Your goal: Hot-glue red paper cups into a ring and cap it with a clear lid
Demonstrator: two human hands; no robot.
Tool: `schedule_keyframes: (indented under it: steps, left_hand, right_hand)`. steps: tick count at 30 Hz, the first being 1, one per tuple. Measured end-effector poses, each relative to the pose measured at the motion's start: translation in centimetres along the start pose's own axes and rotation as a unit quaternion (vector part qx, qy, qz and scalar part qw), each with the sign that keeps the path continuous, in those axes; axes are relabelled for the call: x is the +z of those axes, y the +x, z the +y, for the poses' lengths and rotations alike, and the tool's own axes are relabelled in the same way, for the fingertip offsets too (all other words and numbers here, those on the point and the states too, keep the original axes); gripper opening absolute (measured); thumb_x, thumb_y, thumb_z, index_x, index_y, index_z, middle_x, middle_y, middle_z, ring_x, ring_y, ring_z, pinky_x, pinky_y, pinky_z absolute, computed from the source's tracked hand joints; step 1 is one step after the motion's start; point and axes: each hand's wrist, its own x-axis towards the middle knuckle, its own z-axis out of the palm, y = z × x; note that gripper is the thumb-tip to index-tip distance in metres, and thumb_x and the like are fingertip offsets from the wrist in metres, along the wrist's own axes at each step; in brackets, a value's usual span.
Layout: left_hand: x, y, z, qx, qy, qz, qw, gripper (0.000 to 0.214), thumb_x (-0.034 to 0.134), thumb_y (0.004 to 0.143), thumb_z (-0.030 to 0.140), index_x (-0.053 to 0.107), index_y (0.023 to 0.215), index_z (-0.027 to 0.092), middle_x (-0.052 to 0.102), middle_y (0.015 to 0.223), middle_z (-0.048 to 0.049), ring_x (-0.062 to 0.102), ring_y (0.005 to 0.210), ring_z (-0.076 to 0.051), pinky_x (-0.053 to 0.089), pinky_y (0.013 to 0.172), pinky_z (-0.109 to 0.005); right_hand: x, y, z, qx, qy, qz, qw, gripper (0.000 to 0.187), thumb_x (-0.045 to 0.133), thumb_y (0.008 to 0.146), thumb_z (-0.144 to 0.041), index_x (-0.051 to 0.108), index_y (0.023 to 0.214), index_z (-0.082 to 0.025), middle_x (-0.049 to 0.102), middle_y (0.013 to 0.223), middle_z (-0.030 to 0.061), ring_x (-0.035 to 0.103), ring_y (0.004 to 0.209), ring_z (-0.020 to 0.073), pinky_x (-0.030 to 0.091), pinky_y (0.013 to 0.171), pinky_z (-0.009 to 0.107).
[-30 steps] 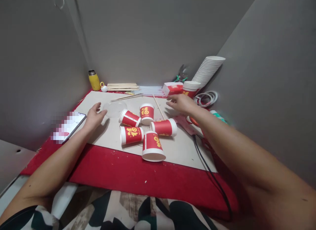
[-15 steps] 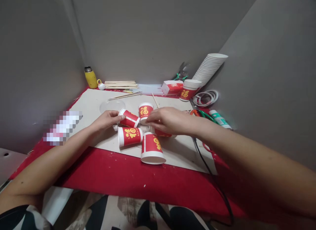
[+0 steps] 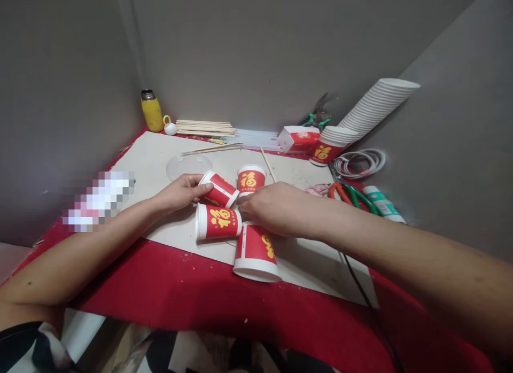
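Several red-and-white paper cups with gold characters lie in a ring, their rims facing outward. My left hand [image 3: 180,195] pinches the upper-left paper cup [image 3: 224,191] near its rim, thumb on top. Over the right side of the ring is my right hand [image 3: 272,208], its fingers curled together toward the middle; their tips and anything under the palm are hidden. Behind the fingers is the back cup [image 3: 251,178]. The left cup [image 3: 218,222] lies on its side below my left hand. The front cup [image 3: 255,250] points its wide rim toward me.
Beige board [image 3: 148,154] covers part of the red table [image 3: 180,287]. At the back are a yellow bottle [image 3: 152,114], wooden sticks [image 3: 206,128] and a red-white box [image 3: 298,140]. To the right stand stacked cups [image 3: 377,108], a coiled cable [image 3: 360,163], scissors [image 3: 350,196] and a green-white tube [image 3: 382,203].
The view has shifted, so the scene appears larger. My right hand has moved lower over the ring, covering the right-hand cup that showed before. My left hand keeps its hold on its cup.
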Motion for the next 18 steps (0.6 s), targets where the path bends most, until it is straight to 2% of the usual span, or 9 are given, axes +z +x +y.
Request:
schedule_keyframes:
  steps: [7,12,18]
  left_hand:
    - [-0.3,0.3,-0.5,0.012,0.002,0.002,1.000,0.031,0.074,0.084,0.046,0.071,0.096,0.017,0.077,0.092,-0.0092,0.071,0.081,-0.022,0.055,0.081,-0.038]
    - [-0.3,0.3,-0.7,0.026,0.012,0.008,1.000,0.039,0.077,0.081,0.051,0.070,0.098,0.016,0.077,0.094,-0.0086,0.071,0.086,-0.023,0.055,0.082,-0.038]
    - [-0.3,0.4,-1.2,0.059,0.016,-0.011,0.998,0.034,0.078,0.082,0.042,0.069,0.098,0.014,0.075,0.101,-0.0101,0.070,0.087,-0.020,0.054,0.083,-0.036]
  right_hand:
    - [-1.1,1.1,-0.1,-0.003,-0.002,-0.088,0.996,0.026,0.054,0.088,-0.009,0.074,0.101,-0.020,0.076,0.087,0.0092,0.068,0.075,0.0215,0.036,0.058,0.031]
    - [-1.1,1.6,-0.3,-0.017,0.002,-0.100,0.995,0.024,0.056,0.086,-0.008,0.074,0.098,-0.018,0.076,0.091,0.0115,0.070,0.079,0.0236,0.038,0.060,0.032]
    - [-0.8,1.9,-0.6,0.004,0.013,-0.107,0.994,0.025,0.059,0.080,-0.004,0.075,0.087,-0.022,0.076,0.085,0.0096,0.070,0.073,0.0240,0.040,0.058,0.032]
